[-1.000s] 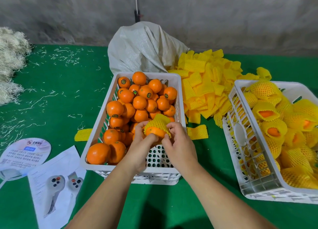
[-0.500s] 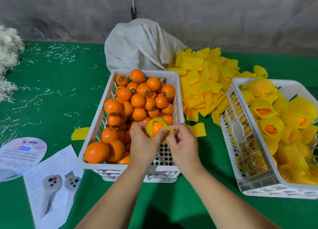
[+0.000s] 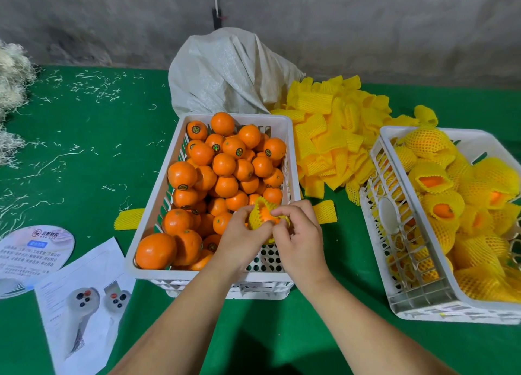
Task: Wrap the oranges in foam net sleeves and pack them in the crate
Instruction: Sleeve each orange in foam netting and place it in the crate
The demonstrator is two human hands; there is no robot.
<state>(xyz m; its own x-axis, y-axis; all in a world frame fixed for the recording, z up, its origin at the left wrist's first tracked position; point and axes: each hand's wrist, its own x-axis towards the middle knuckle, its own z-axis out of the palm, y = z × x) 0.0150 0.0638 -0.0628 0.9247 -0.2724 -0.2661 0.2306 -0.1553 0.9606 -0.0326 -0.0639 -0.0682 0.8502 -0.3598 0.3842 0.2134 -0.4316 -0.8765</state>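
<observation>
crates (image 3: 282, 279): 2 | left hand (image 3: 242, 242), right hand (image 3: 303, 243): both pinching sleeved orange (image 3: 263, 217)

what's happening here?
A person is fitting a yellow foam net sleeve over an orange, gripping it with the left hand and right hand above the middle crate of bare oranges. The sleeve is partly on, with orange showing at the opening. The crate to the right already holds many sleeved oranges, and a pile of spare sleeves lies between the two crates.
</observation>
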